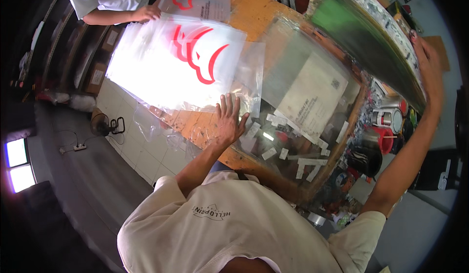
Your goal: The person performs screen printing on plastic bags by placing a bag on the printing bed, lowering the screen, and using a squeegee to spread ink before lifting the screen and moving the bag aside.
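My left hand [229, 120] lies flat with its fingers apart on the near edge of a stack of clear plastic bags [161, 72] printed with red curved shapes. At the right, my right hand [428, 70] grips the outer edge of a screen printing frame [361, 33], which is tilted up and has a green mesh. Between my hands is a glass plate [273, 89] with a printed sheet [312, 97] and several short strips of white tape [268, 153] on it.
Across the wooden table [249, 4], another person's hand [146, 14] touches the bags' far side. Open paint cans [388, 119] crowd the right edge. A fan [100, 124] stands on the tiled floor at left, near a power strip [79, 147]. Boxes [96, 76] sit on shelves.
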Demonstrator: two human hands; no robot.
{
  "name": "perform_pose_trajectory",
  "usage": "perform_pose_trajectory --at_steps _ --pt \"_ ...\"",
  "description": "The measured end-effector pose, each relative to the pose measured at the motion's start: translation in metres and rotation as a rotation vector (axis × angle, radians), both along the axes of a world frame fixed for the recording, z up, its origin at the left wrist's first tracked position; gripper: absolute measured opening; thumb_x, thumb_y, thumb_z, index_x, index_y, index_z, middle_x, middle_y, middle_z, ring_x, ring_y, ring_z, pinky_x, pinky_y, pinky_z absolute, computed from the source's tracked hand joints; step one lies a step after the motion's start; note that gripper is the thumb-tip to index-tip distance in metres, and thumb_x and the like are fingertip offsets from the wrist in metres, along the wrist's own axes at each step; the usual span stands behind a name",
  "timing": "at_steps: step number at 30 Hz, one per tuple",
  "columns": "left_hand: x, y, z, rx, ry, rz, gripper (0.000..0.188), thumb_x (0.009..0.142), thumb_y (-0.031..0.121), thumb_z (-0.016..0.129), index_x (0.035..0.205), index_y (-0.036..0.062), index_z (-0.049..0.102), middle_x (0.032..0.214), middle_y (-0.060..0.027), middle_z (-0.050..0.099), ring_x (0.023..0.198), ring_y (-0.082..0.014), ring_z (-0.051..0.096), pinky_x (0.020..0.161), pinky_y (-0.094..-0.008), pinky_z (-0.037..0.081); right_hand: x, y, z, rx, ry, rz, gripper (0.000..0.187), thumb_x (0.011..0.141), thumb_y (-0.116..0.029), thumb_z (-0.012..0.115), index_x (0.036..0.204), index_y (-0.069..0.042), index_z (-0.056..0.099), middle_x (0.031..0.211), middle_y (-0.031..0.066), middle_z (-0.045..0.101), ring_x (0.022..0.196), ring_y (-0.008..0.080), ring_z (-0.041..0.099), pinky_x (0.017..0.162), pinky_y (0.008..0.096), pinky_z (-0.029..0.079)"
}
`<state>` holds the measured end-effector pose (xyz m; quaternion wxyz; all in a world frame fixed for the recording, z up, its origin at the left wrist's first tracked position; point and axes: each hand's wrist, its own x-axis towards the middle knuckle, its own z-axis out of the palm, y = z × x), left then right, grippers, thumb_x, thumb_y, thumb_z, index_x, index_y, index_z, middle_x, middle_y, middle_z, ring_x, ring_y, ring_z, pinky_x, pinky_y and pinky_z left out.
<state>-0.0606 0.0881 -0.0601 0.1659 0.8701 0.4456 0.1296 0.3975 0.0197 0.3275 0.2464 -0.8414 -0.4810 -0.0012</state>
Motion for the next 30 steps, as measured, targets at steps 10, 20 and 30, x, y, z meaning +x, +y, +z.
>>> perform_pose_trajectory --at_steps 10,20,30 --pt "0.040 0.035 0.018 -0.178 -0.297 -0.084 0.021 0.087 0.026 0.066 0.100 0.0094 0.066 0.143 -0.0233 0.046 0.140 -0.0421 0.032 0.113 -0.0651 0.013 -0.025 -0.006 -0.008 0.028 -0.053 0.076 0.067 0.088 -0.059 0.056 0.111 0.003 0.067 0.097 0.0213 0.069 0.095 0.0276 0.065 0.088 0.0351 0.045" --pt "0.168 0.012 -0.008 0.116 0.017 -0.483 0.078 0.092 0.052 0.053 0.154 0.0119 0.027 0.160 -0.0199 0.017 0.149 -0.0388 0.007 0.115 -0.0649 0.004 -0.047 -0.011 0.001 -0.013 -0.262 0.060 0.060 0.095 -0.053 0.053 0.059 -0.006 0.061 0.049 0.0020 0.053 0.044 0.0124 0.043 0.042 0.0361 0.034" --pt "0.224 -0.033 -0.004 -0.002 -0.107 -0.683 0.071 0.095 0.043 0.053 0.153 0.0102 0.027 0.159 -0.0230 0.017 0.149 -0.0385 0.010 0.116 -0.0625 0.005 -0.059 -0.006 0.029 -0.179 -0.110 -0.042 0.059 0.094 -0.051 0.047 0.067 -0.002 0.065 0.053 0.0079 0.051 0.049 0.0196 0.045 0.051 0.0379 0.039"
